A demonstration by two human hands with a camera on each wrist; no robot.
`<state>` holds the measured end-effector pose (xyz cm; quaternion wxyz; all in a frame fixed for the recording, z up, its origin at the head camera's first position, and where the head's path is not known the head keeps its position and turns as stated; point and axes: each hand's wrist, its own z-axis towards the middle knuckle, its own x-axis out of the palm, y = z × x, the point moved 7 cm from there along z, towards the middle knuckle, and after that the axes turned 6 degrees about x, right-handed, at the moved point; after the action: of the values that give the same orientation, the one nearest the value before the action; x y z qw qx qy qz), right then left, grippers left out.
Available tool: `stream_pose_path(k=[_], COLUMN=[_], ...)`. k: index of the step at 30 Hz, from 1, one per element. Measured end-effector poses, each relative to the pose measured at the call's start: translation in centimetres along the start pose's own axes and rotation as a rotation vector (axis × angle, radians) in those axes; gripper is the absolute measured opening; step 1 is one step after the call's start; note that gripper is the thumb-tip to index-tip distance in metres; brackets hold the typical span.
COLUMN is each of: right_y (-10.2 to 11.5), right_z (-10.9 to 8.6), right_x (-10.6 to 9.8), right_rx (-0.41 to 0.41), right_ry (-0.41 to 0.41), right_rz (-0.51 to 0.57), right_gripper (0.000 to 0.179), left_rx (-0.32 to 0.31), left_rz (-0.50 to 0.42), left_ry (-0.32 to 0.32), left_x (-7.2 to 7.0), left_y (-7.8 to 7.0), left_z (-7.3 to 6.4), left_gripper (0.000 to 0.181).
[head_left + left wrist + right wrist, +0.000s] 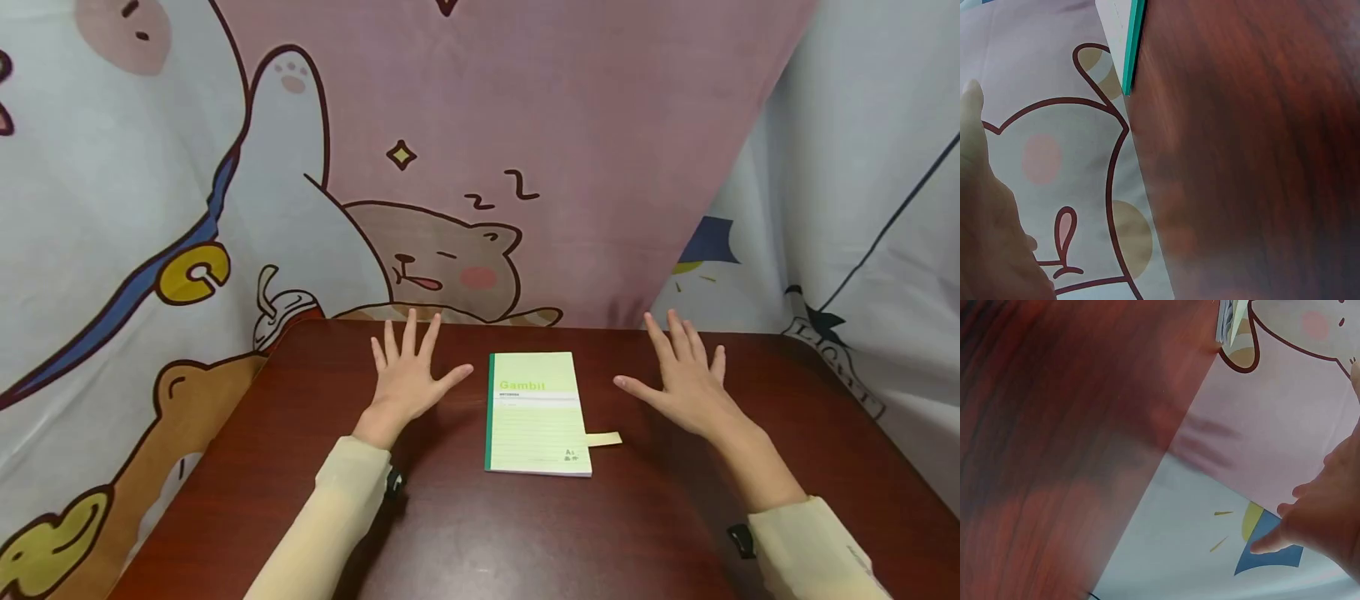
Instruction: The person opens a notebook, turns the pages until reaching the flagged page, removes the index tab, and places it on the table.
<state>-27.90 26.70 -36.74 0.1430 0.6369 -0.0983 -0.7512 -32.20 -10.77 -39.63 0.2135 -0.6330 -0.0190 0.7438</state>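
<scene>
Left hand [405,382], left of centre in head view: fingers spread wide, holding nothing. Right hand [688,390], right of centre: fingers likewise splayed, empty. Green-spined notebook [534,429] between them on desk [480,533], apart from both; cover reads "Gambit", smaller "NOTEBOOK" below. Pale strip [604,439] juts from its right edge

The hand [1329,509] shows at the right edge, in front of a cloth [1279,419] with cartoon prints. The dark red-brown table [1054,425] fills the left; part of a notebook [1225,322] shows at the top, well apart from the hand.
</scene>
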Motion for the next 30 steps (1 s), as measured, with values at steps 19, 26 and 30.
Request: stream_pose_path(k=[19, 26, 30], right_y=[0.2, 0.4, 0.6], right_z=[-0.2, -0.4, -0.6], right_x=[0.5, 1.0, 1.1], right_rx=[-0.046, -0.061, -0.06], right_ry=[0.08, 0.104, 0.111], right_rz=[0.166, 0.246, 0.273], right_gripper=[0.105, 0.104, 0.102], left_rx=[0.017, -0.004, -0.013], left_rz=[-0.099, -0.141, -0.184], left_ry=[0.005, 0.046, 0.054], left_x=[-0.2, 0.3, 0.5], left_y=[-0.4, -0.6, -0.6], left_z=[-0.9, -1.6, -1.9], left_gripper=[0.093, 0.092, 0.092])
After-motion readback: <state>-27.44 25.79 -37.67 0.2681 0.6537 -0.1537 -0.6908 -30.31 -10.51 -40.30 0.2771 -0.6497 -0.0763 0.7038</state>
